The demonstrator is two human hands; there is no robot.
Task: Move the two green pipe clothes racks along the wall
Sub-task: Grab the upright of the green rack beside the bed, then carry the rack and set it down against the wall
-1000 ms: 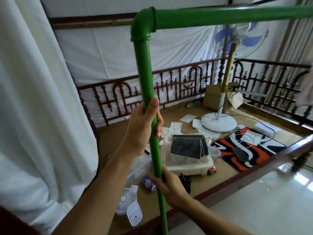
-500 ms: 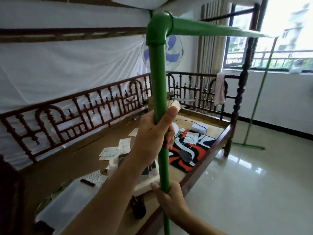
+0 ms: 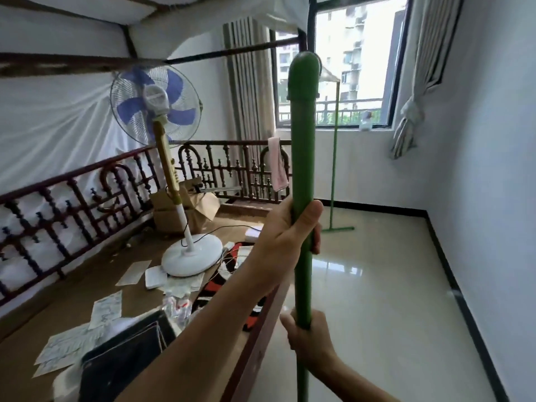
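Observation:
I hold one green pipe clothes rack by its near upright [image 3: 303, 146], which stands vertical in the middle of the view. My left hand [image 3: 285, 236] grips this upright at mid height. My right hand [image 3: 310, 340] grips it lower down. The elbow joint [image 3: 303, 74] at the top turns away from me, so the top bar is foreshortened and mostly hidden. The rack's far upright [image 3: 334, 169] and its floor foot [image 3: 339, 229] stand by the wall under the window. No second rack is in view.
A dark wooden bed frame [image 3: 252, 352] fills the left, with a standing fan [image 3: 155, 111], a cardboard box [image 3: 174, 210], papers and a red-black mat on it. Glossy tiled floor [image 3: 377, 300] lies to the right, bounded by a white wall [image 3: 493, 198] and a window [image 3: 356, 59].
My view has swung right, from the bed toward the window and floor. The rack has turned with it, so its top bar now points away from me. Both hands keep their grip.

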